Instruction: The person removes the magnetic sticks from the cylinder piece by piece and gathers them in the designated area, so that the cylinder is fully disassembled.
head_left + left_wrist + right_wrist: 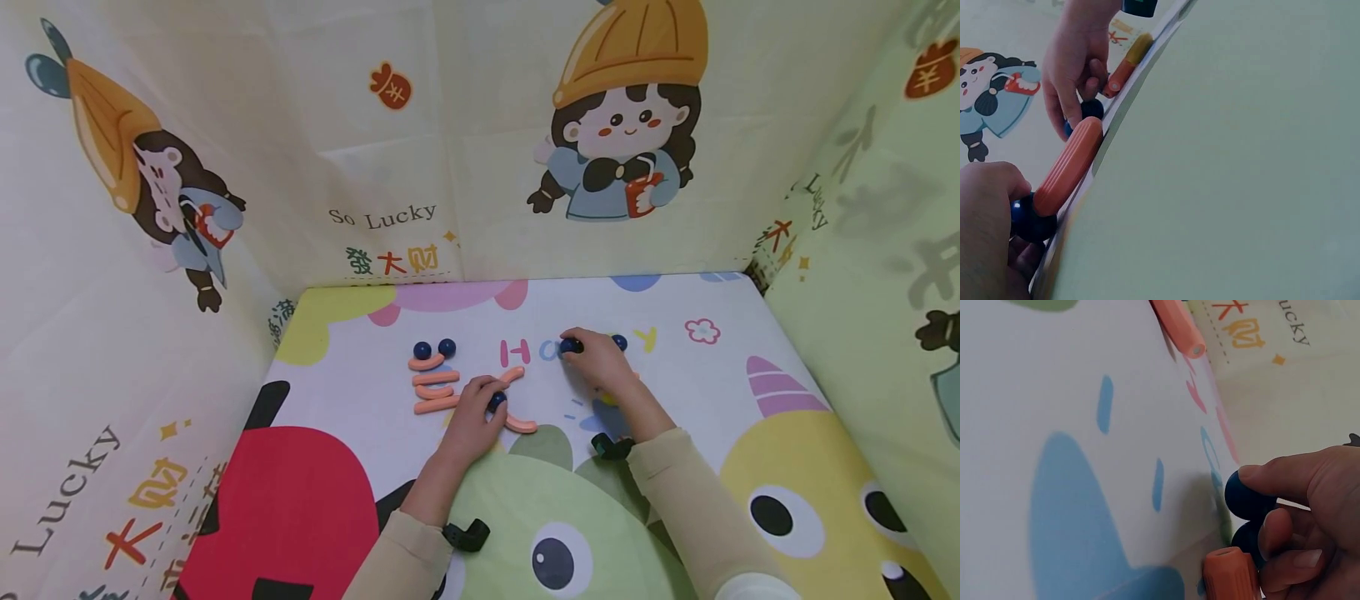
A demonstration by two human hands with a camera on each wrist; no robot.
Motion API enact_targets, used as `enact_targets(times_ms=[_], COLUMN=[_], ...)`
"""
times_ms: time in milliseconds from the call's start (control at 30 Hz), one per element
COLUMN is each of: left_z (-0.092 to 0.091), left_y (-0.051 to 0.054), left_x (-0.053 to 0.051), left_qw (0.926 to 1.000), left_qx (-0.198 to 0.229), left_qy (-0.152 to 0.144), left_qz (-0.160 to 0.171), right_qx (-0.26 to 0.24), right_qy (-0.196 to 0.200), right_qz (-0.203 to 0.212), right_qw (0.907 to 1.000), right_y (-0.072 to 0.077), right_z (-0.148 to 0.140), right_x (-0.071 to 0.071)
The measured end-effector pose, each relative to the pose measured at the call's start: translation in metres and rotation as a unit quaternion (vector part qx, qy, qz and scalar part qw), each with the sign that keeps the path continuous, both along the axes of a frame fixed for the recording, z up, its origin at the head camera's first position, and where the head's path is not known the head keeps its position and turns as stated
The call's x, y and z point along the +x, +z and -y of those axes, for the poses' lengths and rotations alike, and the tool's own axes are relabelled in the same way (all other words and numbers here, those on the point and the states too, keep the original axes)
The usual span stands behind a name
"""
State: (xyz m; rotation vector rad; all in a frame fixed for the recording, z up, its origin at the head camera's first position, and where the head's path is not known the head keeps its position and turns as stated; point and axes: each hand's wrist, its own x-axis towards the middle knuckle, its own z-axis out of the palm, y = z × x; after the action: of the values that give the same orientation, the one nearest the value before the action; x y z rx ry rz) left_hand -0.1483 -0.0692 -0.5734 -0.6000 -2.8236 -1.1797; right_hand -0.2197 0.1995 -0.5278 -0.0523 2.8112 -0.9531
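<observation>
My left hand [472,417] pinches a dark blue ball [497,402] between thumb and fingers. In the left wrist view a ribbed orange rod [1069,165] meets that ball. Two curved orange rods [513,375] [520,424] reach out on the right of this ball in the head view. Farther right, my right hand [603,362] holds another dark blue ball [572,345] by its fingertips. Behind it is a further ball [619,342]; the right wrist view shows an orange rod end [1230,575] close to the curled fingers. The palm hides part of these pieces.
Left of my left hand lie straight and curved orange rods [435,377] with two dark blue balls [422,351] [447,348] behind them. A yellow piece [609,398] shows partly under my right hand. Printed cloth walls [480,167] enclose the patterned tabletop [660,383].
</observation>
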Motion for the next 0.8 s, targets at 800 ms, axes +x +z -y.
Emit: enact_targets(times_ms=[800], left_z=[0.000], left_y=[-0.008], left_x=[-0.004], left_qw=[0.9998], left_qx=[0.007], left_qy=[0.016], left_qz=[-0.005], right_qx=[-0.018], right_qy=[0.082], right_qz=[-0.094], right_qw=[0.9920], right_y=[0.010], right_z=[0.015], right_x=[0.049])
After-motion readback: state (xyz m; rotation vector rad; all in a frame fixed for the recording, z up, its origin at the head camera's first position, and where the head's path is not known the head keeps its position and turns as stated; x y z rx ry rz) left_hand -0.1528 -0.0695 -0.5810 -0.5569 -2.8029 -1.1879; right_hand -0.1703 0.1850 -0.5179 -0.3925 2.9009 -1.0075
